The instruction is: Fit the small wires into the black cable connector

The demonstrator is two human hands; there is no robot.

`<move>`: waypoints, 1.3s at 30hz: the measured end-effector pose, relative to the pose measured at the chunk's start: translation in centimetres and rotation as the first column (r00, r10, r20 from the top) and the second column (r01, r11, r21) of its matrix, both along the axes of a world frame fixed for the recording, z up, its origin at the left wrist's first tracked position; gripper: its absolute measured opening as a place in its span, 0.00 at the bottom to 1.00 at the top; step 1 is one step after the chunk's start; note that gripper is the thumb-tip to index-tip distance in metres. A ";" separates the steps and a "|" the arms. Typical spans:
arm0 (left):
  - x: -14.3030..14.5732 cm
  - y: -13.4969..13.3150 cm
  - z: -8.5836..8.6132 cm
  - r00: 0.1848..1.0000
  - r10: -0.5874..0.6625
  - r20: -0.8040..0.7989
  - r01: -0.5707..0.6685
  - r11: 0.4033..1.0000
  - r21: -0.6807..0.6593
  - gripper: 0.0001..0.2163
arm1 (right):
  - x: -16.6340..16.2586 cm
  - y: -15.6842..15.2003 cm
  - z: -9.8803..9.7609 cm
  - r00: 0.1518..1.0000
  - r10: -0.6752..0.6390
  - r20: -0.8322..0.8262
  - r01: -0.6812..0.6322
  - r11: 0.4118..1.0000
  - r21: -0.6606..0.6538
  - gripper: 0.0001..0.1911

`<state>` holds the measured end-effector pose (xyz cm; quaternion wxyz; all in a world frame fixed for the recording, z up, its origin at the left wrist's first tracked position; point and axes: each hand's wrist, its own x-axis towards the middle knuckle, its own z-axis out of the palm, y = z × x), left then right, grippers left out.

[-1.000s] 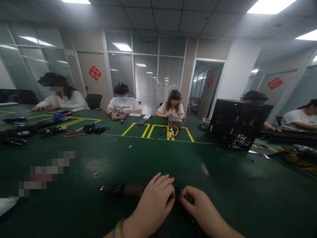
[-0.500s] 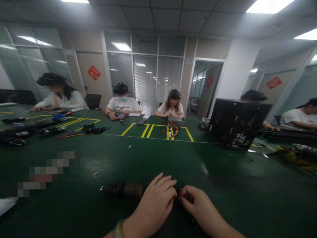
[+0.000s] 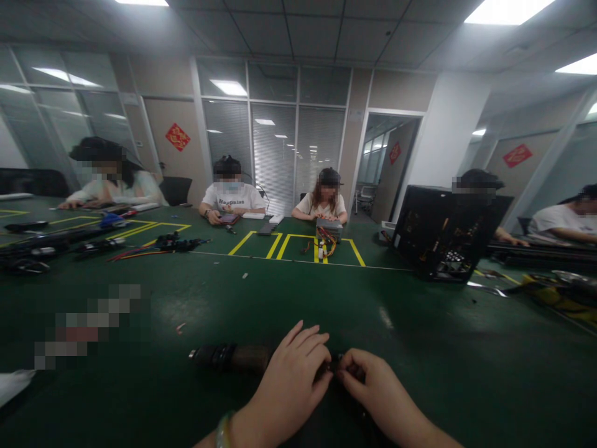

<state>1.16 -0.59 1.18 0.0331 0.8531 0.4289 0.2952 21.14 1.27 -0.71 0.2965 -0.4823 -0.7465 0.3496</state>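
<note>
Close in front of me on the green table, a dark, long object [image 3: 247, 359] with a brown section and a silvery tip at its left end lies crosswise. My left hand [image 3: 293, 373] is over its right part and hides it. The thumb and index finger of that hand come together at a small dark piece, too dim to name, while the other fingers stretch forward. Just to the right, my right hand [image 3: 373, 376] is closed, thumb and fingertips pinched near the same spot. What it grips is hidden. The fingertips of both hands almost meet.
A black computer case [image 3: 450, 233] stands at the right. Across the table, a grey box with coloured wires [image 3: 329, 230] is before a seated person. Black parts and cables [image 3: 172, 242] lie at the left. A yellow-and-black item [image 3: 559, 292] is far right. Several people sit around.
My left hand has shifted slightly left, and its thumb and index finger now show pinched together. A narrow gap has opened between the hands. My right hand stays nearly in place.
</note>
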 end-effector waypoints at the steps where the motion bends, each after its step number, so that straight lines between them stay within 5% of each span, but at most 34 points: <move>1: 0.0 0.0 0.0 1.000 0.010 0.008 -0.010 1.000 -0.004 0.04 | 0.0 0.0 0.0 1.000 -0.001 -0.001 0.001 1.000 0.001 0.04; 39: 0.1 0.2 -0.3 0.998 0.035 -0.047 -0.042 0.985 -0.165 0.05 | 0.0 0.0 -0.2 1.000 0.000 -0.015 -0.001 1.000 -0.027 0.04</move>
